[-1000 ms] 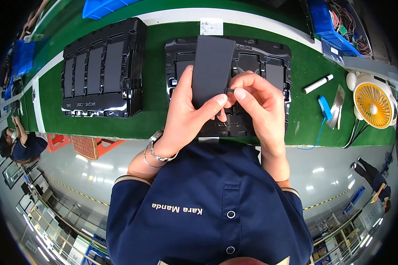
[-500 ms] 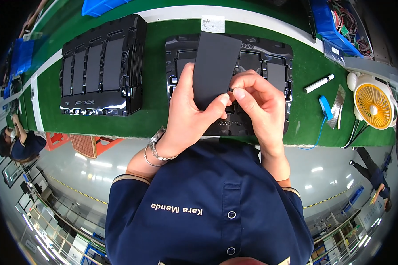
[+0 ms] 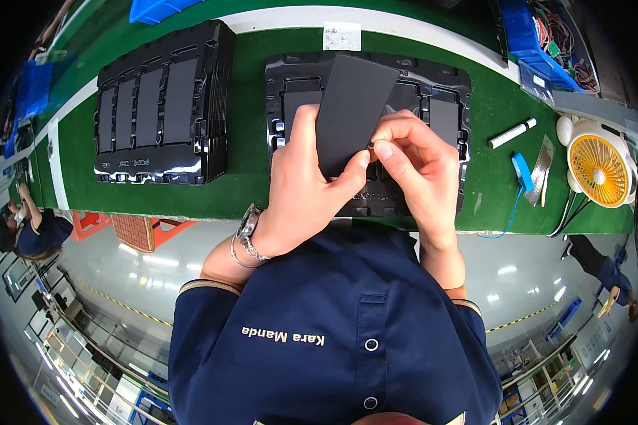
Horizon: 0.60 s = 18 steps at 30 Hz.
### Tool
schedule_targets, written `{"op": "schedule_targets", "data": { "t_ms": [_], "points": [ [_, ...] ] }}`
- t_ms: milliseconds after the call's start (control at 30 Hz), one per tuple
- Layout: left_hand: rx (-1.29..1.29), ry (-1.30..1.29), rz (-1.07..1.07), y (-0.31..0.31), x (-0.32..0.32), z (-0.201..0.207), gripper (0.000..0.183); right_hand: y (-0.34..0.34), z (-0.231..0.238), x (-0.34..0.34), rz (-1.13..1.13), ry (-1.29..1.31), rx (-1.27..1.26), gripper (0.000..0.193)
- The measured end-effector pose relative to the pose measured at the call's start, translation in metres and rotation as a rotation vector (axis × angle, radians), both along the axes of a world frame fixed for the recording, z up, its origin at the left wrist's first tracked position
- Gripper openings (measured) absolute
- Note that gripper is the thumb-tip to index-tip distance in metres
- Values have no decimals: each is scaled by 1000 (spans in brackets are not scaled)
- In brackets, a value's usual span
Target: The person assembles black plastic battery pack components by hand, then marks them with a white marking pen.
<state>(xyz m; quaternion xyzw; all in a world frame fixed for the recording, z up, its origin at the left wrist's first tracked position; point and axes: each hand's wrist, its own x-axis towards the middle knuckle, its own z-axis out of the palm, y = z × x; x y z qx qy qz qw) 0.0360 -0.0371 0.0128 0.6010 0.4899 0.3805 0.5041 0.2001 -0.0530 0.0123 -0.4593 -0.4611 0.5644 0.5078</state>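
A flat, dark rectangular block [image 3: 354, 106] is gripped in my left hand [image 3: 301, 180], its long side tilted up and to the right. The left thumb presses along its lower right edge. Close beside that edge, my right hand [image 3: 425, 166] pinches thumb against forefinger; a tiny piece may be between them, too small to make out. Beneath both hands lies a black moulded plastic tray [image 3: 280, 69], with similar dark blocks in its pockets. The hands hide much of the tray's middle.
To the left stands a stack of black trays [image 3: 216, 106] holding dark blocks. On the right lie a white marker [image 3: 512, 133], a blue wrist strap [image 3: 522, 172], a metal ruler [image 3: 541, 170] and a yellow-and-white fan [image 3: 599, 168]. A blue bin [image 3: 528, 39] of wires sits at the far right.
The dark block has tilted a little further to the right, its top end shifting rightward. My right hand keeps its pinch at the block's edge, nearly in place.
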Motion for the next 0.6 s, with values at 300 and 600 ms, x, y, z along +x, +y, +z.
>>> {"op": "schedule_targets", "data": {
  "t_ms": [300,600],
  "points": [
    [-1240,-1137,-548,3,-8,-1,35,17,5,20,-184,-211,249,22],
    [-1543,-1351,-734,0,2,-9,31,15,3,28,-128,-329,112,20]
  ]
}}
